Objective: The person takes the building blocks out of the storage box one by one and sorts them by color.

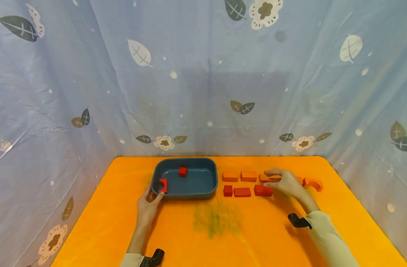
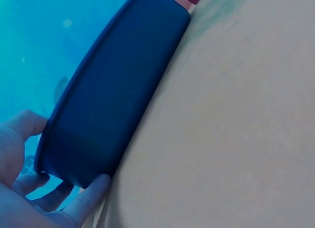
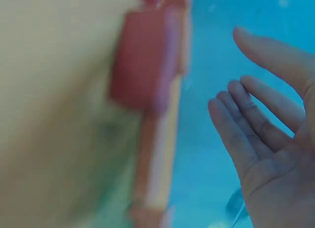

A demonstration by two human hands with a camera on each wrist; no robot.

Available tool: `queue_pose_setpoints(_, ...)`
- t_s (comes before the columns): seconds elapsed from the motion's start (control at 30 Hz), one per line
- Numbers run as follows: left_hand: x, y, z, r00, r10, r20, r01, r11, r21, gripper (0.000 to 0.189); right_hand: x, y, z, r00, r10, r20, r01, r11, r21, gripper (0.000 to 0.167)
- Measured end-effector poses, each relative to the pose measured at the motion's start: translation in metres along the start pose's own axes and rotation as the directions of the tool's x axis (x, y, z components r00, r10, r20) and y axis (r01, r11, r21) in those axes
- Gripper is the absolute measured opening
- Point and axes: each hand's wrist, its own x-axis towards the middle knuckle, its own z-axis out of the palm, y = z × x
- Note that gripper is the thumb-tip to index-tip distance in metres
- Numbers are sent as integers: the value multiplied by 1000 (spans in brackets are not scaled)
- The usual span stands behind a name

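Observation:
My left hand (image 1: pixel 147 207) holds the near left corner of a dark blue tray (image 1: pixel 190 195), thumb at the rim and the other fingers along its outer wall in the left wrist view. Inside the tray lie a small red cube (image 1: pixel 183 171) and a red block with a curved notch (image 1: pixel 163 185). My right hand (image 1: pixel 288 183) hovers over the rows of blocks at the right, fingers extended and nothing between them. Closest to it are a red block (image 1: pixel 263 190) and an orange block (image 1: pixel 265 178), which the fingers partly cover.
Left of the right hand, a red cube (image 1: pixel 228 190) and a flat red block (image 1: pixel 242 192) form the front row. Two orange blocks (image 1: pixel 230 176) stand behind them. An orange arch block (image 1: pixel 313 184) lies farther right. A patterned curtain (image 1: pixel 203 92) rises behind the yellow table (image 1: pixel 190 237).

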Motion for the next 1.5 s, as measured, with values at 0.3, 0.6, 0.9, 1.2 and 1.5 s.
queue_pose_setpoints(0.3, -2, -2, 1, 1000, 13, -12, -14, 1000, -20, 70, 52, -78, 58, 998, -21, -60, 26, 997, 74, 43)
queue_pose_setpoints(0.6, 2, -2, 3, 999, 35, -17, -36, 998, -52, 69, 109, -140, 139, 995, -95, 41, 95, 995, 2, 37)
queue_pose_setpoints(0.9, 2, 0, 4, 999, 15, -46, -16, 999, -29, 68, 141, -172, 205, 946, -60, 317, 151, 951, -270, 45)
queue_pose_setpoints(1.2, 2, 0, 13, 998, 9, -55, -11, 999, -32, 68, 146, -159, 225, 976, 92, 195, -27, 950, -312, 15)
queue_pose_setpoints(1.5, 5, 2, 4, 997, 12, -70, -14, 999, -33, 67, 148, -159, 213, 988, -25, 151, 60, 970, -234, 31)
